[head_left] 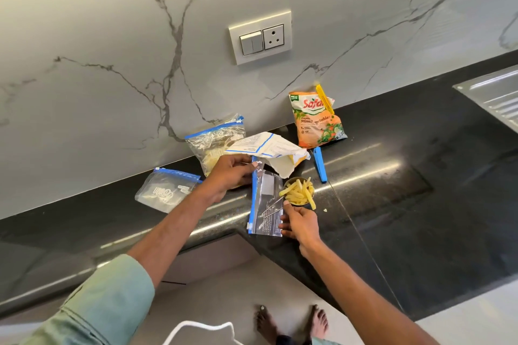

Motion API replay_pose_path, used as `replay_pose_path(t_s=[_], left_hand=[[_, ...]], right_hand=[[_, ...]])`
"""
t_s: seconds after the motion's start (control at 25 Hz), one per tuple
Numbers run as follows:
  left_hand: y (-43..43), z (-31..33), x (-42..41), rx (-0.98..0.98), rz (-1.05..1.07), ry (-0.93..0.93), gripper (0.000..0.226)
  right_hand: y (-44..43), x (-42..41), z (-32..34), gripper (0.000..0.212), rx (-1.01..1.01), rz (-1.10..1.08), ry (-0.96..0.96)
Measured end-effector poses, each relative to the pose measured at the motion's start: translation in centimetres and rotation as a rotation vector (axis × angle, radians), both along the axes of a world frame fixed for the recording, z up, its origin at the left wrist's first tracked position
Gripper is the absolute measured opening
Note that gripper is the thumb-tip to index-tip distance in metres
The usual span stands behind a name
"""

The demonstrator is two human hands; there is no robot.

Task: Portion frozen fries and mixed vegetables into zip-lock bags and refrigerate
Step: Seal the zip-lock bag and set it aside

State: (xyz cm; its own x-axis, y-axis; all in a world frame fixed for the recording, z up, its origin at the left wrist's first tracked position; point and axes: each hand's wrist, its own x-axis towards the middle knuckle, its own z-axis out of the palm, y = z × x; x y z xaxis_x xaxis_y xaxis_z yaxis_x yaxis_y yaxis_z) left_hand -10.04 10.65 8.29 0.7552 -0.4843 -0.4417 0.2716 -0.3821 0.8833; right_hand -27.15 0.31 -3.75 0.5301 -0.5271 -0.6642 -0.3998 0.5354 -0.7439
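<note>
While the left hand [232, 173] is pinching the blue zip edge of an empty zip-lock bag [266, 204] at the front of the black counter [392, 190], the right hand [301, 223] is gripping a small steel cup [288, 184] heaped with fries [298, 192], fingers curled round its base, right beside that bag. Behind them the white fries pack [269, 148] is lying open, a filled bag [215, 140] is leaning on the marble wall [112, 36], and the mixed vegetables pack [318, 123] is standing there too, with a yellow clip [325, 101] on top and a blue clip [319, 164] lying beside it.

Bright even indoor light, streaky glare on the glossy black countertop [392, 176], wide-angle bending at edges, slight softness
</note>
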Motion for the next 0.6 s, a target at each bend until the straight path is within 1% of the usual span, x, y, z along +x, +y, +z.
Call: replay_pose_path(t_s=[0.04,0.12,0.24,0.28,0.36,0.4,0.44,0.52,0.6], left_hand=[[0.2,-0.5,-0.5,-0.018,0.013,0.022,0.008],[0.8,-1.4,-1.2,-0.004,0.025,0.038,0.011],[1.3,-2.2,-1.8,0.066,0.017,-0.014,0.017],[1.3,-2.1,-2.0,0.057,0.025,-0.03,0.016],[1.3,-2.1,-2.4,-0.021,0.055,-0.011,0.01],[1.2,-2.1,-2.7,-0.06,0.06,0.008,0.011],[1.2,-2.2,-3.0,-0.077,0.058,0.017,0.017],[1.1,-2.7,-3.8,-0.075,0.04,0.004,0.027],[0.9,-3.4,-4.8,-0.075,0.018,-0.035,0.027]], right_hand=[[0.1,0.2,0.2,0.031,0.026,-0.007,0.005],[0.3,0.6,0.7,0.033,0.093,-0.012,0.007],[0.5,1.1,0.7,0.029,0.086,0.002,0.009],[0.5,1.3,0.7,0.027,0.076,0.008,0.015],[0.5,1.4,1.1,0.019,0.079,0.006,0.019],[0.5,1.5,1.3,0.015,0.086,0.004,0.016],[0.6,1.5,1.6,0.014,0.093,0.002,0.009],[0.5,1.4,2.0,0.018,0.08,-0.002,0.004],[0.3,1.1,2.2,0.022,0.037,0.008,0.017]])
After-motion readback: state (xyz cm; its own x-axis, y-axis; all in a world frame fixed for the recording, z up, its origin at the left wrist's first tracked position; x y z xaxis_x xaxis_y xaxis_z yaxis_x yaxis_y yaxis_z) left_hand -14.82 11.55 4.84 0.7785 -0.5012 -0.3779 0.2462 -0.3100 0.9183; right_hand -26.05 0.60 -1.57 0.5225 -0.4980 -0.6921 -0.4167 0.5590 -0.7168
